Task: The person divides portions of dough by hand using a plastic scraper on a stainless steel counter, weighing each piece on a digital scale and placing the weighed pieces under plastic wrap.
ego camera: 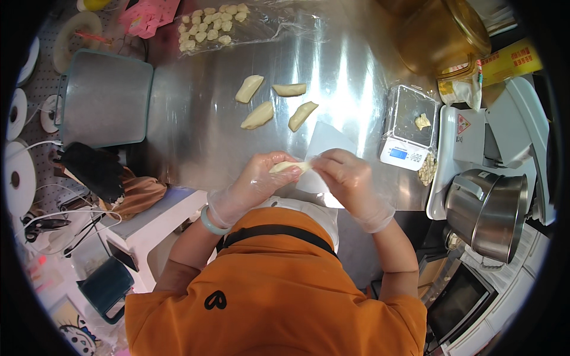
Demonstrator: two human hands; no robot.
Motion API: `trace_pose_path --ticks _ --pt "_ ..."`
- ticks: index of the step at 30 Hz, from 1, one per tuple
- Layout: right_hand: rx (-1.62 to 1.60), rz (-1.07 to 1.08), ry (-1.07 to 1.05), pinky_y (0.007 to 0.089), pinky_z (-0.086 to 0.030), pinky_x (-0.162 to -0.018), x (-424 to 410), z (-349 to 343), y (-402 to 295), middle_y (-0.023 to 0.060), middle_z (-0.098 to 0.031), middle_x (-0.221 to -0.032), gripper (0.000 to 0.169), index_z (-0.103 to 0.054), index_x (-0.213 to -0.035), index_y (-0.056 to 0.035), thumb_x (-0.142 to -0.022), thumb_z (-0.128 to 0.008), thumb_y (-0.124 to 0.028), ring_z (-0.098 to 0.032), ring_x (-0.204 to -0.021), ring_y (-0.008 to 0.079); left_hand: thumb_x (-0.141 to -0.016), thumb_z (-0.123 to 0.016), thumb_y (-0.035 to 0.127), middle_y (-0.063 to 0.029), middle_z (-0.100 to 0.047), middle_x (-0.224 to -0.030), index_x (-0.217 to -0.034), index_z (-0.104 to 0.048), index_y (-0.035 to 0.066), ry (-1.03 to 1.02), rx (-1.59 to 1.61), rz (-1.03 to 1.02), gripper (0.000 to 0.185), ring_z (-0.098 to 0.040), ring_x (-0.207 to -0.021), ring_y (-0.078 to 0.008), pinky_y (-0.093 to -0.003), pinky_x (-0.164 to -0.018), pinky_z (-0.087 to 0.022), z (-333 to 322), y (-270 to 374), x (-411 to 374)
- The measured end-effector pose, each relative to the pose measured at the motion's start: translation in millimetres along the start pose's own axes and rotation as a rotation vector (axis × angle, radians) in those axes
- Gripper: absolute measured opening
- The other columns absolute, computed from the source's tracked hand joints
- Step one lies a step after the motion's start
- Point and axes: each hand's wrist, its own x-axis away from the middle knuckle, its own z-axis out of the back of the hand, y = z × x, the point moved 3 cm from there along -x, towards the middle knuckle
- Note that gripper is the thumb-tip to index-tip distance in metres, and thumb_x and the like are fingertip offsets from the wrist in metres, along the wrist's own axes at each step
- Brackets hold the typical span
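Both hands wear thin clear plastic gloves. My left hand (274, 171) is closed around a pale dough piece (285, 167) just above the waist of the orange apron. At its right end, the fingers of my right hand (340, 171) pinch the dough. Beneath the hands lies a whitish flat scraper or sheet (327, 140), partly hidden. Farther up on the metal worktop (191, 111) lie several elongated dough pieces (258, 115). A digital kitchen scale (407, 151), to the right, bears a clear tray with a small dough scrap (422, 121).
Small dough lumps (213, 24) rest on plastic film at the top. A rectangular tray or lid (107, 98) is at left. On the right are a stand mixer (516, 115), a steel mixing bowl (487, 213) and an amber container (445, 35).
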Motion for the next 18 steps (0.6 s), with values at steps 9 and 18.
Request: trace_pose_path --ticks 9,18 --pt "0.371 -0.274 0.274 0.0311 -0.053 -0.063 14 64 100 0.0128 -0.066 -0.082 0.017 -0.066 -0.084 -0.0024 -0.074 -0.06 0.009 -0.065 -0.072 0.0241 -0.092 -0.059 0.023 -0.0006 -0.059 -0.084 -0.096 -0.062 0.0 0.063 0.024 -0.029 0.024 -0.05 -0.081 -0.0061 -0.0216 -0.075 -0.04 17 -10 3" --pt "0.721 -0.492 0.239 0.0421 -0.046 -0.089 75 109 242 0.0236 -0.062 -0.101 0.021 -0.064 -0.103 0.0033 -0.085 -0.055 -0.003 -0.057 -0.102 0.036 -0.093 -0.057 0.025 -0.002 -0.061 -0.088 -0.102 -0.061 0.0 0.254 0.08 -0.015 0.027 -0.052 -0.079 -0.0039 -0.0184 -0.069 -0.041 46 -33 2"
